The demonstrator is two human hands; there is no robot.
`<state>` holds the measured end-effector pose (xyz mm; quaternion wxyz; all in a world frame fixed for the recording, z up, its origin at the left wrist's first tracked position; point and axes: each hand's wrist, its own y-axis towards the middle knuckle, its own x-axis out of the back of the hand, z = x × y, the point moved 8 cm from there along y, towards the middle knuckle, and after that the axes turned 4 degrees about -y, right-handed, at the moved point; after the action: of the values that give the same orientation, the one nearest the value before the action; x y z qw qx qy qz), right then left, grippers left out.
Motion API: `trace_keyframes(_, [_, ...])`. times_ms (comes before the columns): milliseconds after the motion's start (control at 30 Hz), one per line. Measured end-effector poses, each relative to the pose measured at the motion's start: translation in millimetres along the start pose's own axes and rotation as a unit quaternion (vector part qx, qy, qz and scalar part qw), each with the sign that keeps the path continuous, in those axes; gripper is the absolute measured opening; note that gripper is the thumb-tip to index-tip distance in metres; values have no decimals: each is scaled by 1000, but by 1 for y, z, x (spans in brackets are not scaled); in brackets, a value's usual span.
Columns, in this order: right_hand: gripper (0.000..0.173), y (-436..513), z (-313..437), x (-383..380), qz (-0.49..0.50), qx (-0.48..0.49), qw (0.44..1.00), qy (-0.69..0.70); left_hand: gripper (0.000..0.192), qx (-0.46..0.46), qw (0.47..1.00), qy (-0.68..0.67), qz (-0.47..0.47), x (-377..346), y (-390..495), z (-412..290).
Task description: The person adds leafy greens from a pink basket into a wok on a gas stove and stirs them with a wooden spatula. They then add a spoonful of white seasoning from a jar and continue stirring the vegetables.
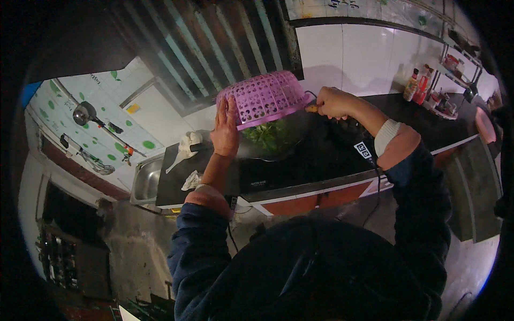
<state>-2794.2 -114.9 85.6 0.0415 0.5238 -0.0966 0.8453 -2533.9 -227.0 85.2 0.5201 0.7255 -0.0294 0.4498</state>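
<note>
A pink-purple perforated plastic basket point(265, 98) is tipped over a pan point(277, 157) on the cooktop. My left hand point(225, 130) grips the basket's left side, fingers spread up along its wall. Under the basket's rim, green leafy vegetables point(267, 138) lie heaped in the pan. Through the holes I see dark or greenish spots, but cannot tell what is inside. My right hand point(331, 103) is closed around the yellowish handle point(311, 108) of a utensil by the basket's right rim; its far end is hidden. The pan's dark handle point(198, 148) points left.
White cloths point(189, 144) lie on the black counter point(170, 160) at left, beside a steel sink point(145, 180). Sauce bottles point(411, 86) and a condiment rack point(441, 108) stand at right. A ladle point(84, 113) hangs on the left wall. A cable point(379, 192) droops over the counter edge.
</note>
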Motion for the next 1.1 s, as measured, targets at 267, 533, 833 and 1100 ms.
trace_keyframes(267, [52, -2, 8, 10, -17, -10, 999, -25, 72, 40, 998, -30, -23, 17, -1, 7])
trace_keyframes(533, [44, -5, 13, 9, -16, 3, 1000, -13, 72, 92, 993, -73, -16, 26, -6, 13])
trace_keyframes(833, [30, 4, -20, -22, 59, 0, 997, 45, 71, 173, 953, -126, -213, 59, -28, 72])
trace_keyframes(1100, [34, 16, -83, -58, 16, 27, 999, 15, 30, 458, 632, -575, -245, 20, -97, 122])
